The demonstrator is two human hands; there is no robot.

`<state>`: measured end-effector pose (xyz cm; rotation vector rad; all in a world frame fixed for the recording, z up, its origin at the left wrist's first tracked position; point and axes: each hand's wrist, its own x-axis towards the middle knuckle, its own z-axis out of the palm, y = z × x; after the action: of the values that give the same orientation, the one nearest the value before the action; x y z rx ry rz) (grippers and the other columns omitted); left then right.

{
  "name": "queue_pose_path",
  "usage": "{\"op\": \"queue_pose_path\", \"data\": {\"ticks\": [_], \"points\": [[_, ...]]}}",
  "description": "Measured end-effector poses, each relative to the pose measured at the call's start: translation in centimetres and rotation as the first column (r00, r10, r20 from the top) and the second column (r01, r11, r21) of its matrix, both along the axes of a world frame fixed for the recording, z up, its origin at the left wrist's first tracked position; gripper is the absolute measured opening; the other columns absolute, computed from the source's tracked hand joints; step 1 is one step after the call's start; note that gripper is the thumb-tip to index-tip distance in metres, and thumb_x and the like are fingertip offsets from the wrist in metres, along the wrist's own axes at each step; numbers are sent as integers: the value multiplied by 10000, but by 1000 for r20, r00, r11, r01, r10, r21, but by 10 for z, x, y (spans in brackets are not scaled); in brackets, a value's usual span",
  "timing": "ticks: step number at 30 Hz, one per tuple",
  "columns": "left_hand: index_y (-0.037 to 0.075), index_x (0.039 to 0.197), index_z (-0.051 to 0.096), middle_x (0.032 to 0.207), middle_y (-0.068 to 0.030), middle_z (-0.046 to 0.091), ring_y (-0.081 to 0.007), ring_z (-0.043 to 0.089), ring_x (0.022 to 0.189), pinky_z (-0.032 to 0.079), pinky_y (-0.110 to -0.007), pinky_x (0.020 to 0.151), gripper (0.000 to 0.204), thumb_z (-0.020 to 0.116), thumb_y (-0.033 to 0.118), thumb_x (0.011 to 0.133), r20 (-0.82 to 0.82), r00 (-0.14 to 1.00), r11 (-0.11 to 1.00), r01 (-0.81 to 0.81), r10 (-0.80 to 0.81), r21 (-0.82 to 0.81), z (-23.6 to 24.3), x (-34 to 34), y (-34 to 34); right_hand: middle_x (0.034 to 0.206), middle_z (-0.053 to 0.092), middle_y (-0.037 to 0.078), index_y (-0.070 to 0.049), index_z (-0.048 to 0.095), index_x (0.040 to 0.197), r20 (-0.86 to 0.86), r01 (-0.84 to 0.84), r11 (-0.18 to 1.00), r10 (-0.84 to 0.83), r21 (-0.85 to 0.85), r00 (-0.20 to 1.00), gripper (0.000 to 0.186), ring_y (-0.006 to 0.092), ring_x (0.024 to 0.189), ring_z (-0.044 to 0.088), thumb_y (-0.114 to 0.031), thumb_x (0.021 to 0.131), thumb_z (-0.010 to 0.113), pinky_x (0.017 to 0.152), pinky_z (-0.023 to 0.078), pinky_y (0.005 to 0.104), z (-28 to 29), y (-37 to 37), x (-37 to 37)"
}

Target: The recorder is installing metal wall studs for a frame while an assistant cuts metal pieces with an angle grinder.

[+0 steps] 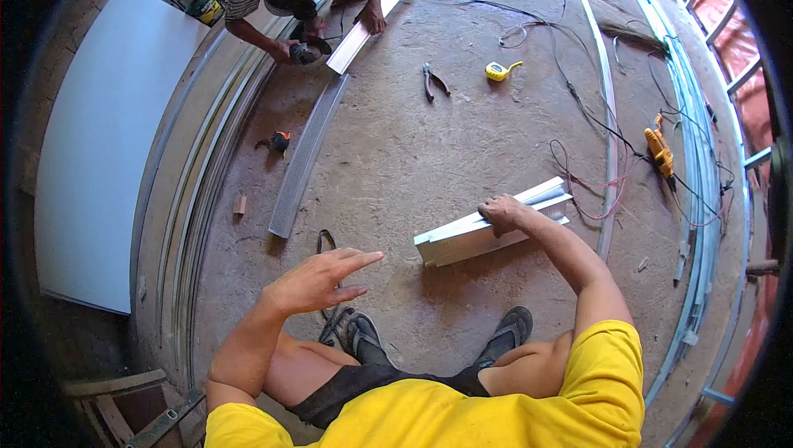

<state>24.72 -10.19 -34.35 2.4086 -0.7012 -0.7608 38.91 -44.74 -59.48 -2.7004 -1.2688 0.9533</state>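
My right hand (502, 213) grips the top edge of a bundle of short pale metal channel pieces (458, 248), which stands on the floor in front of my right foot. The thumb side of that hand is partly hidden. My left hand (318, 283) is raised above my left knee, its fingers stretched out and nothing in it. A loop of dark strap or cord (326, 240) lies on the floor just beyond it.
At the far left, a crouching person holds an angle grinder (307, 52) by a long pale channel (372, 27). A perforated metal strip (310, 159), pliers (434, 82), a yellow tape measure (498, 71) and a drill (659, 149) with trailing cords lie on the floor.
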Motion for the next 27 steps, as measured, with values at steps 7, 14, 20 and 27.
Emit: {"op": "queue_pose_path", "data": {"ticks": [7,14,20,27], "points": [[174,1366,360,1223,-140,514,-297,521,1084,446,-379,908,566,603,188,856,-23,999,999,29,-28,38,0,0,2,1007,589,143,-69,523,1021,8,-15,1000,15,-17,1000,540,313,978,571,-245,584,786,804,473,419,1,0,0],[191,1363,364,1163,-138,536,-295,546,1014,474,-373,854,565,603,169,852,-19,1000,998,21,-20,54,1,0,1,1006,588,143,-70,524,1026,42,-42,998,44,-39,998,579,308,966,575,-271,560,804,801,472,416,-8,1,0],[190,1365,359,1140,-142,540,-299,548,998,476,-375,837,580,598,119,841,-6,999,999,34,-34,27,1,1,0,1022,582,143,-67,516,1039,27,-46,999,46,-11,999,586,315,991,558,-275,571,802,810,465,422,-5,-1,1],[186,1361,365,1157,-145,534,-309,545,1007,472,-377,848,588,588,66,830,-9,999,999,37,-37,4,1,1,0,1033,578,145,-75,515,1047,10,-26,999,27,-45,1000,594,313,1015,549,-274,567,804,823,461,425,-4,0,1]]}}
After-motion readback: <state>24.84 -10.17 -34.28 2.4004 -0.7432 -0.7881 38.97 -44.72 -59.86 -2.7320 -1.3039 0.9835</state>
